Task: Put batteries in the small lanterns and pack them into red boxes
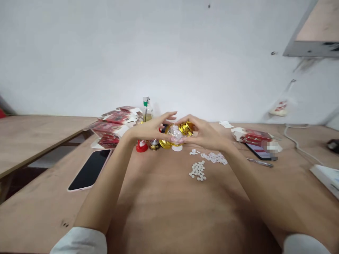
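Note:
Both hands meet above the wooden table (164, 197) near its middle. My left hand (150, 128) pinches a small clear piece (175, 132) with its fingers partly stretched out. My right hand (205, 134) grips a shiny gold cap-like piece (186, 127) right beside it. Below the hands stand a red cap (142, 146), a small metal piece (154, 144), a gold ring (165, 144) and a white cap (177, 147). Several small white round discs (198, 171) and white square bits (215, 157) lie just to the right.
A black phone (90, 169) lies face up at the left. Red and white cartons (113, 123) pile up behind, with a glue bottle (146, 109). At the right lie another carton (253, 135), a second phone (261, 151), a pen (261, 162) and a white cable (293, 139).

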Demonstrator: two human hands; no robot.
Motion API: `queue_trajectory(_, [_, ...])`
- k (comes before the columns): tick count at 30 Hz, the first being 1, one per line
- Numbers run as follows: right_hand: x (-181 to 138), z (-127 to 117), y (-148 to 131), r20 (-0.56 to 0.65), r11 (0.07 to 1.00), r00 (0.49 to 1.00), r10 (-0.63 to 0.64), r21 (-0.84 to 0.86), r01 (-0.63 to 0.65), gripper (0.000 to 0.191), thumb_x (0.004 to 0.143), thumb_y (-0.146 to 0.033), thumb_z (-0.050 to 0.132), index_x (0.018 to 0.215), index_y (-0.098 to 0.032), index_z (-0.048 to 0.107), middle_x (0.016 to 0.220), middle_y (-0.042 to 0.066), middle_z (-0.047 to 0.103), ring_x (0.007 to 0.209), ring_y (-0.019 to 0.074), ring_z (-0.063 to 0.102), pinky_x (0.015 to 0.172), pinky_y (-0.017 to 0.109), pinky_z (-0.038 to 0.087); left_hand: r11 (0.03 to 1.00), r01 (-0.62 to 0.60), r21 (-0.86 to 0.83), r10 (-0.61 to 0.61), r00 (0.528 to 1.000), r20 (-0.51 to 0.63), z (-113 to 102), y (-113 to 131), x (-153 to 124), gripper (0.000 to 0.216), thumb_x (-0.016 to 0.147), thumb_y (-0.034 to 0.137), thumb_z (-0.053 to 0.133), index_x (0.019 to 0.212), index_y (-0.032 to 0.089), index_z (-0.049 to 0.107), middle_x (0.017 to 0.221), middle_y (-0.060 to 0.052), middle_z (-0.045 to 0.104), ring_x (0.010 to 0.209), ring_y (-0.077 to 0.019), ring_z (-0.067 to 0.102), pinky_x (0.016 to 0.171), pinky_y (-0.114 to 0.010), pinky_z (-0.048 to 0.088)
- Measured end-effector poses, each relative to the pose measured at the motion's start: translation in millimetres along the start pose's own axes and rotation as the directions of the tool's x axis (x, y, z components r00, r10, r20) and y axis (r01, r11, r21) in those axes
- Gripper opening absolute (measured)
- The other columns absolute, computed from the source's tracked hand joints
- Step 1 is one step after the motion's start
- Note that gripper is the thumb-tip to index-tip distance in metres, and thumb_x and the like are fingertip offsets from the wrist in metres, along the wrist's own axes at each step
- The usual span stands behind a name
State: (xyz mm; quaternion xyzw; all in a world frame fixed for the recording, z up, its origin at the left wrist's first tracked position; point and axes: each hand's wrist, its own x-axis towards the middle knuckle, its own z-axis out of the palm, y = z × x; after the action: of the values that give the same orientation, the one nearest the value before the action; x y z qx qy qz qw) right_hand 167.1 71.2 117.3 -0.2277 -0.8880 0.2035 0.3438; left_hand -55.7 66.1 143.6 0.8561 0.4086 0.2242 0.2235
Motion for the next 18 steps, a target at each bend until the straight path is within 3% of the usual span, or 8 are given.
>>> queue_trajectory(3, [-2.3,-5.4,-0.7,-0.114,0.991,0.993,-0.006,0.135,0.021,0.038,0.074,-0.040,0.070,0.101,-0.021,0.051,0.102,0.004,0.058,0.086,0.0148,0.055,0.074,0.031,0.047,0.984,-0.115,-0.136,0.119,0.993,0.020,18.0,9.5,11.0,0.089,0.066,0.044,0.070,0.142,0.027,0.027,0.143,-0.009,0.042,0.125,-0.0254,0.048,0.091,-0.031,0.048])
queue_trajectory(6, [-1.7,-5.6,-1.1,-0.212,0.987,0.977,-0.033,0.146,0.065,0.024,0.083,-0.040,0.060,0.096,-0.022,0.051,0.100,0.004,0.056,0.090,0.0149,0.055,0.077,0.031,0.047,0.981,-0.166,-0.096,0.162,0.986,-0.042,24.1,15.8,13.4,0.091,0.060,0.045,0.075,0.139,0.027,0.032,0.136,-0.008,0.048,0.118,-0.0260,0.053,0.090,-0.032,0.048])
queue_trajectory(9, [1.7,0.6,-2.4,-0.459,0.991,0.880,-0.124,-0.104,0.085,0.015,0.088,-0.035,0.053,0.084,-0.020,0.053,0.109,0.007,0.052,0.106,0.0184,0.050,0.089,0.036,0.043,0.994,-0.044,0.105,0.066,0.975,-0.214,26.8,20.0,14.5,0.087,0.062,0.048,0.073,0.137,0.025,0.034,0.117,-0.008,0.060,0.101,-0.0259,0.060,0.082,-0.036,0.049])
queue_trajectory(12, [3.5,15.7,-5.0,-0.611,0.925,0.764,-0.206,-0.376,-0.051,0.018,0.089,-0.031,0.051,0.076,-0.020,0.053,0.111,0.011,0.048,0.111,0.0224,0.046,0.093,0.040,0.040,0.948,0.159,0.275,-0.026,0.901,-0.432,32.1,24.8,16.5,0.073,0.069,0.046,0.067,0.131,0.022,0.038,0.098,-0.007,0.066,0.084,-0.0251,0.063,0.075,-0.036,0.048])
queue_trajectory(14, [3.1,28.4,-7.6,-0.605,0.873,0.767,-0.214,-0.471,-0.128,0.018,0.090,-0.030,0.048,0.077,-0.019,0.055,0.109,0.012,0.048,0.107,0.0242,0.046,0.091,0.043,0.040,0.918,0.220,0.330,-0.026,0.864,-0.503,36.4,28.8,17.5,0.058,0.073,0.041,0.062,0.124,0.021,0.042,0.093,-0.007,0.066,0.080,-0.0244,0.063,0.071,-0.034,0.046])
queue_trajectory(18, [1.5,38.4,-13.1,-0.559,0.836,0.807,-0.188,-0.523,-0.168,0.023,0.093,-0.031,0.042,0.081,-0.020,0.058,0.103,0.011,0.051,0.099,0.0254,0.046,0.087,0.045,0.039,0.898,0.211,0.387,0.013,0.864,-0.503,37.1,32.2,16.6,0.043,0.076,0.035,0.056,0.116,0.021,0.045,0.087,-0.006,0.066,0.076,-0.0226,0.062,0.066,-0.030,0.044])
